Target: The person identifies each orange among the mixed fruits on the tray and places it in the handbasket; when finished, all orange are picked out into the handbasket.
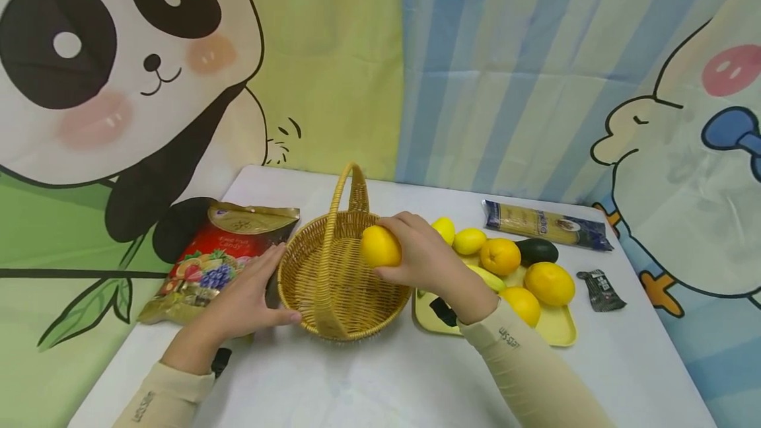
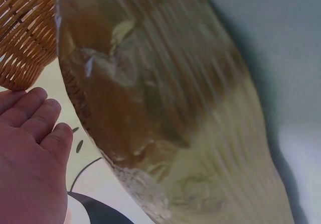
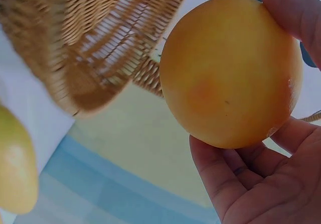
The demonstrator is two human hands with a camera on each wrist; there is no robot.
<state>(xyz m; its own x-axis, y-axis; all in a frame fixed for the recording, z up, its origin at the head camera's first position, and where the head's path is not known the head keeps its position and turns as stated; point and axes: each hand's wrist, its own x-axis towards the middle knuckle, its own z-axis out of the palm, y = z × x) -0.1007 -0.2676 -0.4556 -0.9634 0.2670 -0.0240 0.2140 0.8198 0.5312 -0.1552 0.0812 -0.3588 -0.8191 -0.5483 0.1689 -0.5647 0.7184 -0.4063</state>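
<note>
A round orange-yellow fruit (image 1: 380,246), its exact kind unclear, is gripped by my right hand (image 1: 423,253) above the right side of the wicker basket (image 1: 303,296). In the right wrist view, thumb and fingers hold the fruit (image 3: 228,73) from opposite sides. My left hand (image 1: 250,299) rests against the basket's left rim, fingers straight and thumb near the front edge. The left wrist view has the fingers of that hand (image 2: 32,133) touching the basket's woven side (image 2: 25,38). Inside, the basket shows only its woven bottom.
A yellow tray (image 1: 559,332) on the right bears lemons (image 1: 470,241), oranges (image 1: 501,256), a banana (image 1: 489,279) and a dark green fruit (image 1: 537,251). Behind it lies a pasta packet (image 1: 543,224); a small black packet (image 1: 600,290) is farther right. A candy bag (image 1: 222,249) lies left.
</note>
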